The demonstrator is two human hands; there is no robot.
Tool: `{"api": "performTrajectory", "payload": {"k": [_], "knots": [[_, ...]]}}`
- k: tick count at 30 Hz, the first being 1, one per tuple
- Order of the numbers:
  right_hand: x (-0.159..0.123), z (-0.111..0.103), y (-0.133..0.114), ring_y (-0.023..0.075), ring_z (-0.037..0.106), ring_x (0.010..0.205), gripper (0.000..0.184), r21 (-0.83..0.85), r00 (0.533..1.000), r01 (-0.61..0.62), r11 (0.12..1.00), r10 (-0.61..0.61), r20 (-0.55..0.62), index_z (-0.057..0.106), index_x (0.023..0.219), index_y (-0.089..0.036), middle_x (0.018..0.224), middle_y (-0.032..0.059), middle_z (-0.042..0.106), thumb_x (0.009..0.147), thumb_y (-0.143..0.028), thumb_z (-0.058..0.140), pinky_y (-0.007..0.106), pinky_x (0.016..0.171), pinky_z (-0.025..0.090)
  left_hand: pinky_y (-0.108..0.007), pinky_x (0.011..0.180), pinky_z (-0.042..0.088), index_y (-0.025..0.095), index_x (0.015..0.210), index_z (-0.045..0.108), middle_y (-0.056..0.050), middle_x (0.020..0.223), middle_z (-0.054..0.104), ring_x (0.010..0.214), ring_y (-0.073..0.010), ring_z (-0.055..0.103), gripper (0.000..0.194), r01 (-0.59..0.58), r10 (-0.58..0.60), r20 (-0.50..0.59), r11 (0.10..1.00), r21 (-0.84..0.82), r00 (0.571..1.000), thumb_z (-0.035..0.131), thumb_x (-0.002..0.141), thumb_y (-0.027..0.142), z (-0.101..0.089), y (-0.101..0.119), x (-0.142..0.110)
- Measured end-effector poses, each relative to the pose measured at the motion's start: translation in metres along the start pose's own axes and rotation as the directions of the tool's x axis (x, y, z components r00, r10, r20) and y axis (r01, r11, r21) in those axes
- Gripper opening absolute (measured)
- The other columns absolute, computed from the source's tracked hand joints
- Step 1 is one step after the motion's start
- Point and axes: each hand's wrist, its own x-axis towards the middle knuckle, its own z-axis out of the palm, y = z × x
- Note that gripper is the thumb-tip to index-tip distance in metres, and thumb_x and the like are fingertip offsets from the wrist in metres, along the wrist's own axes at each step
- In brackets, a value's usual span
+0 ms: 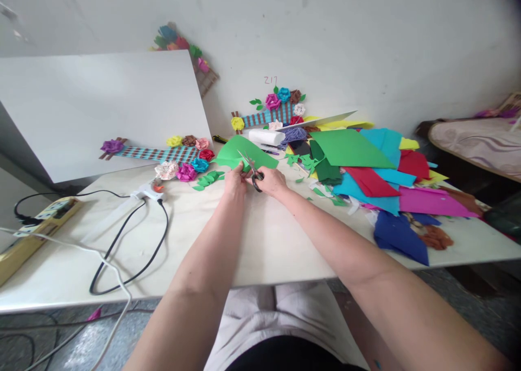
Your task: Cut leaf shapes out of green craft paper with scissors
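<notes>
My left hand point(235, 179) pinches the near edge of a curved sheet of green paper point(244, 149) above the table. My right hand point(270, 181) has its fingers in the black handles of a pair of scissors point(249, 160). The blades point up and left, over the green sheet and close to my left thumb. To the left of my hands lies a small group of cut green paper leaves point(208, 180). Green offcuts point(306, 161) are scattered to the right.
Coloured paper sheets point(350, 148) cover the table's right side. Flower-trimmed woven pieces point(158, 154) lean against a white board point(97, 105) and the wall. A glue gun point(150, 191) with a looping black cord and a yellow power strip point(38, 235) occupy the left.
</notes>
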Motion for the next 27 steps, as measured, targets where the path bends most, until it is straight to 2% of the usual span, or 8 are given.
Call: {"api": "performTrajectory", "payload": {"k": [4, 9, 21, 24, 27], "knots": [[-0.0003, 0.0007, -0.0005, 0.0231, 0.066, 0.089, 0.043, 0.0, 1.0, 0.005, 1.0, -0.005, -0.006, 0.065, 0.1, -0.026, 0.093, 0.0054, 0.072, 0.078, -0.061, 0.054, 0.029, 0.07, 0.042, -0.025, 0.059, 0.054, 0.013, 0.075, 0.055, -0.003, 0.069, 0.063, 0.062, -0.0138, 0.064, 0.007, -0.019, 0.019, 0.006, 1.0, 0.025, 1.0, 0.059, 0.078, 0.008, 0.0002, 0.0, 0.0003], [-0.0008, 0.0011, -0.0006, 0.0233, 0.066, 0.089, 0.044, 0.013, 1.0, 0.015, 1.0, -0.015, -0.012, 0.066, 0.097, -0.026, 0.093, 0.0048, 0.072, 0.078, -0.063, 0.052, 0.029, 0.069, 0.042, -0.024, 0.058, 0.054, 0.012, 0.076, 0.055, -0.006, 0.072, 0.065, 0.066, -0.0153, 0.066, 0.006, 0.012, -0.012, 0.024, 1.0, 0.022, 1.0, 0.057, 0.08, 0.008, 0.0019, 0.0009, -0.0016], [0.0004, 0.0028, -0.0003, 0.0216, 0.066, 0.087, 0.04, 0.063, 1.0, 0.018, 0.998, -0.016, -0.021, 0.067, 0.095, -0.025, 0.091, 0.005, 0.072, 0.078, -0.059, 0.055, 0.027, 0.067, 0.041, -0.023, 0.057, 0.054, 0.012, 0.076, 0.056, -0.006, 0.072, 0.065, 0.064, -0.0152, 0.066, 0.008, 0.036, -0.036, -0.013, 0.999, -0.021, 0.999, 0.06, 0.079, 0.005, 0.0061, 0.0029, -0.0068], [0.0019, 0.0045, 0.001, 0.0206, 0.065, 0.084, 0.036, 0.113, 0.999, 0.031, 0.993, -0.027, -0.039, 0.069, 0.091, -0.023, 0.088, 0.0054, 0.072, 0.077, -0.055, 0.059, 0.027, 0.068, 0.043, -0.023, 0.057, 0.054, 0.012, 0.076, 0.056, -0.006, 0.073, 0.066, 0.064, -0.0157, 0.066, 0.008, 0.039, -0.039, -0.012, 0.999, -0.014, 0.999, 0.061, 0.077, 0.006, 0.0053, 0.0024, -0.0058], [0.0067, 0.0078, 0.0052, 0.0188, 0.065, 0.074, 0.034, 0.248, 0.999, 0.024, 0.968, -0.014, -0.045, 0.07, 0.084, -0.02, 0.078, 0.0044, 0.071, 0.074, -0.052, 0.066, 0.025, 0.063, 0.044, -0.023, 0.056, 0.054, 0.012, 0.076, 0.055, -0.004, 0.068, 0.065, 0.059, -0.0139, 0.065, 0.008, 0.0, 0.0, -0.014, 1.0, 0.014, 1.0, 0.061, 0.077, 0.006, 0.0044, 0.0021, -0.0056]]}}
